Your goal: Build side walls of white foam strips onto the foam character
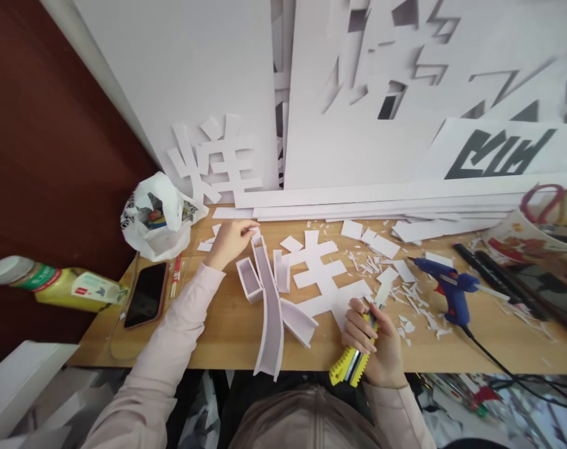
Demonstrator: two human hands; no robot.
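My right hand (374, 343) is wrapped round a yellow utility knife (353, 362), its blade (385, 287) out and pointing away from me. Over the far end of a white foam-board character piece (273, 318) with raised side walls, my left hand (232, 242) pinches at the tip. A small white bit shows at those fingertips, too small to tell whether it is loose or part of the wall. Between my hands lies a flat white cut-out character (318, 268), its lower right end partly behind the knife hand.
A blue glue gun (452, 287) lies on the right, among white scraps (414, 305). Toward the left are a phone (146, 294), a yellow bottle (73, 287) and a white plastic bag (155, 231). Cut boards (349, 143) lean along the back. Scissors (543, 202) stand in a tub.
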